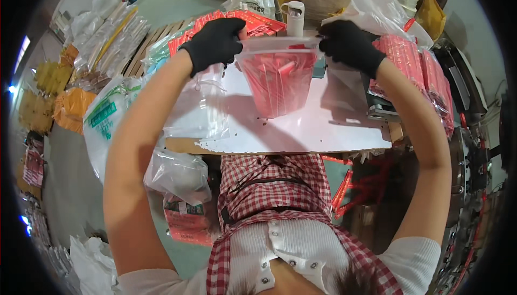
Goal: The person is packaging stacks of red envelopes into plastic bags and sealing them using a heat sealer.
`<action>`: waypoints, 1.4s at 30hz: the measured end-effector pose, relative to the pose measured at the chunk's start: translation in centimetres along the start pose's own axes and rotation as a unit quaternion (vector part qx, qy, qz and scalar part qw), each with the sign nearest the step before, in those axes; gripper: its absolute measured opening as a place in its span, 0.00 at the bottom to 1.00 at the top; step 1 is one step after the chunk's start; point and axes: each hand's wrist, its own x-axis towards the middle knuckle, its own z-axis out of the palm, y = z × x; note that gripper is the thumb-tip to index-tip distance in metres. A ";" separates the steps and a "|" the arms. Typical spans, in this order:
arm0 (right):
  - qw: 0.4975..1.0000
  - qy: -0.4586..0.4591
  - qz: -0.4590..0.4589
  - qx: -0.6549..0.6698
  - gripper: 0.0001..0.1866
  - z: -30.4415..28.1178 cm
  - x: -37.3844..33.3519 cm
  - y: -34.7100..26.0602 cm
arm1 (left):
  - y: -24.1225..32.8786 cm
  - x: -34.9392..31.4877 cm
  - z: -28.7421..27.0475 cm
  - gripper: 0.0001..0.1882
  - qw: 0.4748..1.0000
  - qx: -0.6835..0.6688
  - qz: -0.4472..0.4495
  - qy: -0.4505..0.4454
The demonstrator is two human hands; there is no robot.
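Between my two hands hangs a clear plastic bag (pixel 277 87) with red pieces inside, upright above the white tabletop (pixel 253 137). My left hand (pixel 215 42), in a black glove with bare fingertips showing, is closed on the bag's upper left corner. The upper right corner is pinched by my right hand (pixel 350 46), also gloved in black. The bag's top edge is stretched straight between them. Flat clear bags (pixel 196 109) lie on the table below my left hand. Behind the bag, a pile of red printed packets (pixel 258 23) is partly covered by my left hand.
A white cylindrical container (pixel 294 20) stands at the table's back. Bundles of red packets (pixel 401 60) sit at the right, near a metal-edged device (pixel 382 113). A filled clear bag (pixel 177 174) hangs at the table's left front. Stacked plastic-wrapped goods (pixel 110 42) stand at far left.
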 end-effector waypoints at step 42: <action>0.974 0.163 0.151 0.049 0.14 15.8 4.7 5.6 | -7.2 -6.5 19.1 0.22 0.736 -0.620 -0.270 0.015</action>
